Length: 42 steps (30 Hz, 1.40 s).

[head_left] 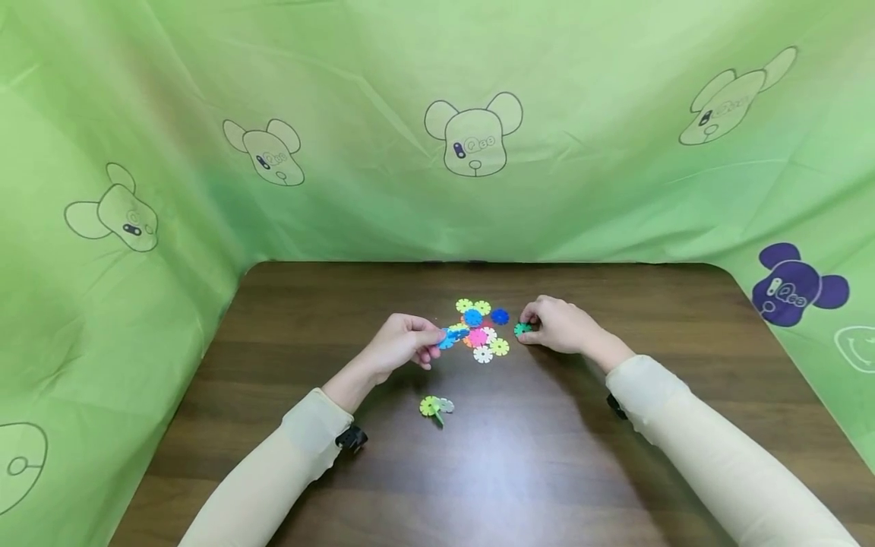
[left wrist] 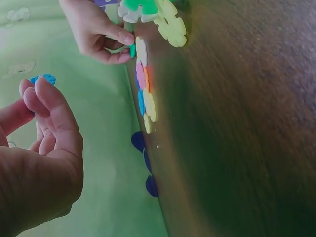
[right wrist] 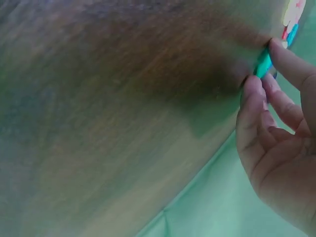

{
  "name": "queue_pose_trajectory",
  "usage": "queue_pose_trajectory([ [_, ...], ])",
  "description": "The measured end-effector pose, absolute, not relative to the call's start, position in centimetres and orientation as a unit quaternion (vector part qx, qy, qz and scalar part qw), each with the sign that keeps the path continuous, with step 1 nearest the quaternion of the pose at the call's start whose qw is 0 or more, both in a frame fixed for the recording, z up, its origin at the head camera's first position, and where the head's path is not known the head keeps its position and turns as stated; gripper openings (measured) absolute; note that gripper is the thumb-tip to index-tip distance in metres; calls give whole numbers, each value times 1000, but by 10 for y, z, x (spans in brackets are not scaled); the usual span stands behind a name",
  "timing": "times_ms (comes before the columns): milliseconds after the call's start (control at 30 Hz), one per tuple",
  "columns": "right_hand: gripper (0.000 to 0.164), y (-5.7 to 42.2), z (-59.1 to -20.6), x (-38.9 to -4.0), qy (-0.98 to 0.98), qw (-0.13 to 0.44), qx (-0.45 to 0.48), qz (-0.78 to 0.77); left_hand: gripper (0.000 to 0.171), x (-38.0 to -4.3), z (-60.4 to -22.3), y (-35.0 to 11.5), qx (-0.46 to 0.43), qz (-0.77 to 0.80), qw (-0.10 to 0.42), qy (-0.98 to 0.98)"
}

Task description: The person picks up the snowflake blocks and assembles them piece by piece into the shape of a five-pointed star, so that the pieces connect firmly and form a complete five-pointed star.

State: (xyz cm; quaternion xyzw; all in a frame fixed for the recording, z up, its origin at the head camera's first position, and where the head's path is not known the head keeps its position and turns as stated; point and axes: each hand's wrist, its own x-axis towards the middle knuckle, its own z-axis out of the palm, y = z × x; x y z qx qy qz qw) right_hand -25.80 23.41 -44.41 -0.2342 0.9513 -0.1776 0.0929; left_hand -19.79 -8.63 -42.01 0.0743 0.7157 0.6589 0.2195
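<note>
Blue toothed plastic [head_left: 451,336] sits pinched between the thumb and fingers of the left hand [head_left: 403,346], held above the tabletop, just beside a loose pile of flower-shaped discs [head_left: 477,336] in yellow, white, pink and blue. The right hand [head_left: 560,325] pinches a green disc [head_left: 522,329] by its edges, low over the table at the pile's right side. Nearer the person, a small joined cluster [head_left: 431,407] of yellow-green, green and pale discs stands on the wood. "Qee" is readable on the outlined bear head [head_left: 476,143] at the back and on the purple bear head [head_left: 789,290] at right. Dark brown wood grain marks the table [head_left: 342,486]; creased green cloth [head_left: 355,213] hangs around it.
</note>
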Motion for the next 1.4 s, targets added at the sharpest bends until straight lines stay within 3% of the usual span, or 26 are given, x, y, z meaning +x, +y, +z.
queue_pose_trajectory([
  [200,16,242,-442,-249,937,100,-212,-258,18,-199,-423,-79,74,668,219,707],
  [833,4,224,-404,-174,908,-32,-257,-330,17,-203,-420,-39,104,675,221,696],
  [1100,3,212,-409,-166,888,-119,-295,-332,20,-199,-420,-28,99,678,221,694],
  [1400,2,207,-412,-165,883,-148,-308,-321,20,-195,-420,-22,101,682,220,690],
])
